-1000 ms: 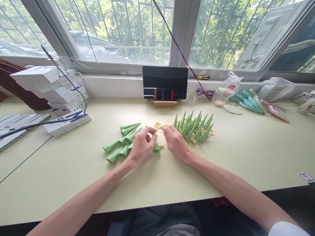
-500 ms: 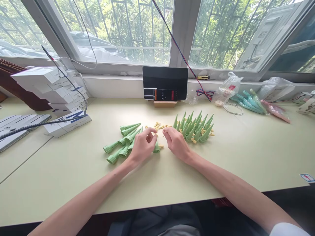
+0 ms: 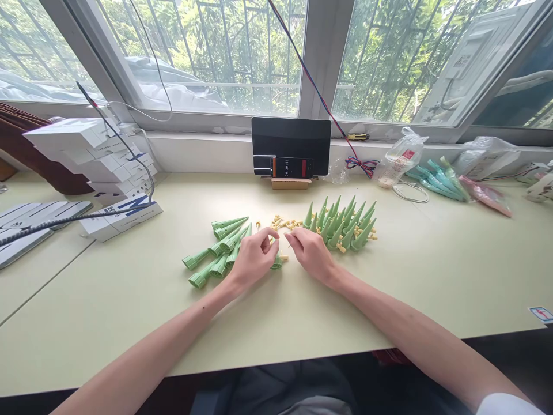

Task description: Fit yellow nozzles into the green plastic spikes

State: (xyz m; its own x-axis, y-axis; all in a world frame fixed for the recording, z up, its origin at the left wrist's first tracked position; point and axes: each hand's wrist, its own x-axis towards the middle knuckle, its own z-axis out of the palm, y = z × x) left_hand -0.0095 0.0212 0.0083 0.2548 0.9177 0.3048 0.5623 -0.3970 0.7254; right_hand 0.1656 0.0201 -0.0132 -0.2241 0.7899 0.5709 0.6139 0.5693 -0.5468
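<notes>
My left hand (image 3: 256, 253) is closed, its thumb and index finger curled together; whatever is in the pinch is hidden. Just below its thumb, a green ribbed cone (image 3: 276, 264) shows its wide end, with a small yellow valve-like piece (image 3: 283, 258) beside it. I cannot tell whether this hand touches that cone. Facing it across a narrow gap, my right hand (image 3: 311, 253) has its fingertips pressed together, anything in them too small to name. Several green cones (image 3: 199, 280) lie to the left. More green cones (image 3: 332, 239) stand upright at right, with yellow pieces at their bases.
Loose yellow pieces (image 3: 279, 221) lie beyond the hands. A phone (image 3: 291, 167) showing a timer leans against a black tablet (image 3: 291, 135). White boxes (image 3: 103, 155) are stacked at left with a cable across them. Plastic bags (image 3: 400, 158) lie at the back right.
My left thumb and index finger have drawn closer together, and the hand covers more of the green cone below. My right hand has barely moved. The view has shifted slightly.
</notes>
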